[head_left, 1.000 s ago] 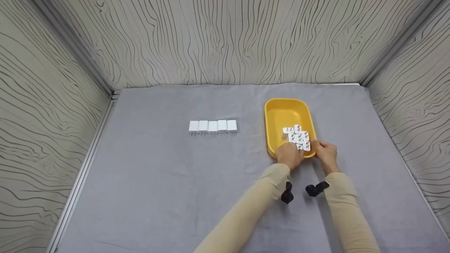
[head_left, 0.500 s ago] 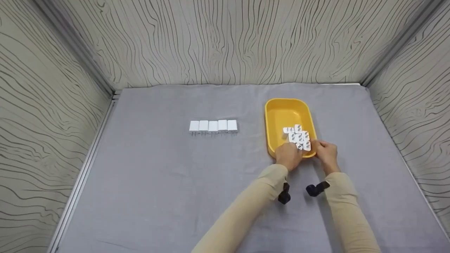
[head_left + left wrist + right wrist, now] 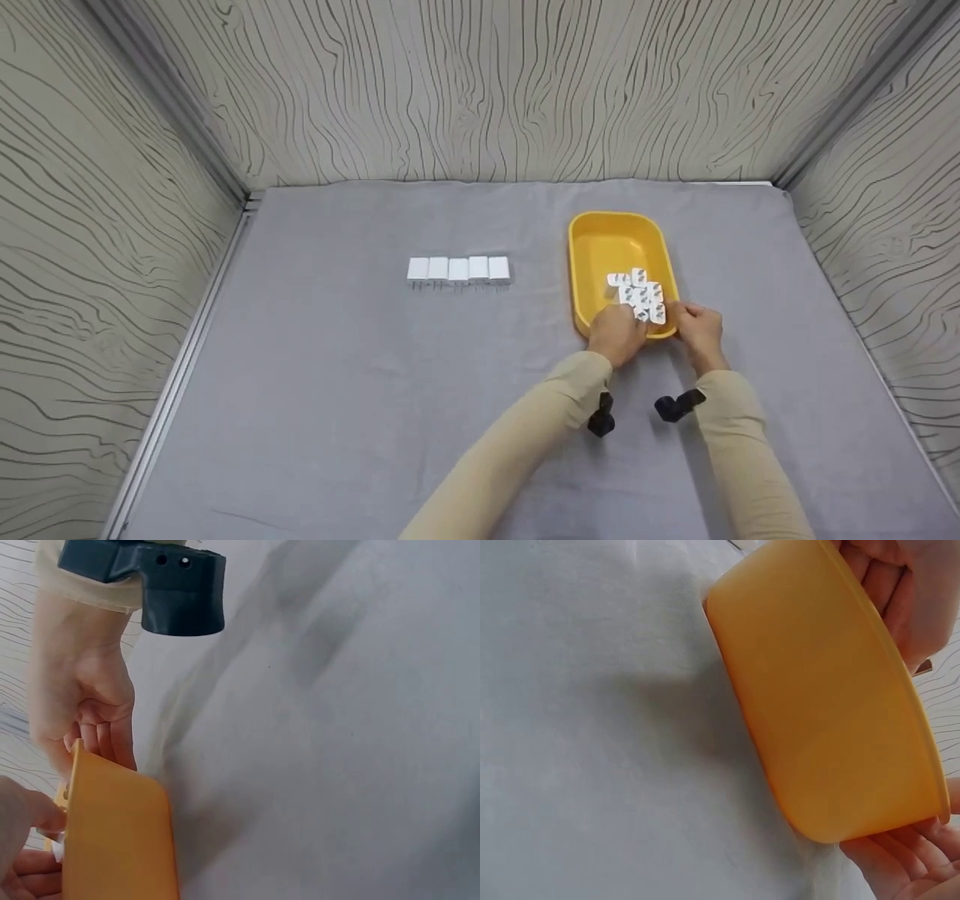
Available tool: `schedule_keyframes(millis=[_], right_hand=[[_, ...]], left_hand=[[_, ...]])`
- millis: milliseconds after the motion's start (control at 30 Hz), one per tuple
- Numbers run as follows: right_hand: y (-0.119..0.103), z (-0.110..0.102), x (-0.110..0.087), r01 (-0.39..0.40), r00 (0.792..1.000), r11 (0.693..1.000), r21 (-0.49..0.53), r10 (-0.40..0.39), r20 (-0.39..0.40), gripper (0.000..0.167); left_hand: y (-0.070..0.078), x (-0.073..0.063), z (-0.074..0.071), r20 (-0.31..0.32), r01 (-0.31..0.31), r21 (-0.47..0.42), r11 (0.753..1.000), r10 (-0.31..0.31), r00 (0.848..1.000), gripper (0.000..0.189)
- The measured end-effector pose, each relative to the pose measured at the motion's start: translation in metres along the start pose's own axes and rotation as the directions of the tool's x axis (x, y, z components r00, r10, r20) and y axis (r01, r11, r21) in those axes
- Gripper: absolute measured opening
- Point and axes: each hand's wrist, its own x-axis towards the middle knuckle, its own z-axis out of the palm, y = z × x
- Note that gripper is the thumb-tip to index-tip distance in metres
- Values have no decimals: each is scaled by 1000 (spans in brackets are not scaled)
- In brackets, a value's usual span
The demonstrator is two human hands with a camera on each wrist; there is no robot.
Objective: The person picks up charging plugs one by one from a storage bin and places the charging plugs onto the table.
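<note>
White plugs point(image 3: 458, 268): five stand side by side in a row, prongs toward the near edge, left of centre on the cloth-covered worktop point(image 3: 315, 375) and closer to its far edge.

Yellow tub point(image 3: 612, 251): to the right of the row, well apart from it, toward the worktop's far right corner. Clustered plugs point(image 3: 643, 296) lie inside, gathered toward the tub's near right corner; exact count uncertain.

Left hand point(image 3: 616, 334): reaches over the tub's near edge; thumb and fingers appear to pinch one plug at the cluster's near side, partly hidden.

Right hand point(image 3: 699, 330): grips the tub at its near right corner.

Progress, as judged: five plugs lined up outside; a larger group sits in the tub, with one apparently being handled. Cannot tell which way the plugs are being transferred, if at all.
</note>
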Motion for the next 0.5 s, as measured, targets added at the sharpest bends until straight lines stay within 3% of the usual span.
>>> schedule_keyframes(millis=[300,500], right_hand=[[-1,3,-1,2,1000,999,-32,-2,-14,50],[0,2,0,-10,1000,998,-54,10,-3,52]], left_hand=[[-4,2,-10,2,-42,38,998,42,999,26],[-6,3,-16,39,-47,-33,998,49,998,26]])
